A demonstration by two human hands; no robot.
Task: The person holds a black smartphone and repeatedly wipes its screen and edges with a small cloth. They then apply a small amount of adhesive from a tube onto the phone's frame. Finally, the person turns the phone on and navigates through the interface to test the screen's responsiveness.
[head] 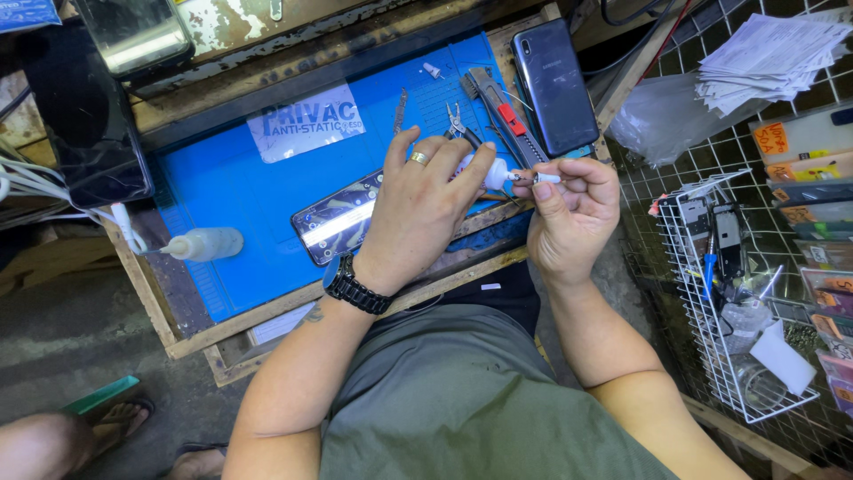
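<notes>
My left hand (425, 204), with a ring and a black wristwatch, grips a small white tube (494, 173) with its nozzle pointing right. My right hand (573, 209) pinches the tube's small white cap (545, 178) at the nozzle tip. Both hands hover over the near edge of a blue work mat (240, 191). A phone (340, 218) with a reflective face lies on the mat just left of my left hand, partly hidden by it.
A dark phone (555, 86) lies back-up at the mat's far right, beside a utility knife (505, 114), small pliers (460, 123) and tweezers (401, 110). A squeeze bottle (206, 244) lies left. A wire basket (733, 293) of small tools stands right. Another person's sandalled foot (115, 422) is bottom left.
</notes>
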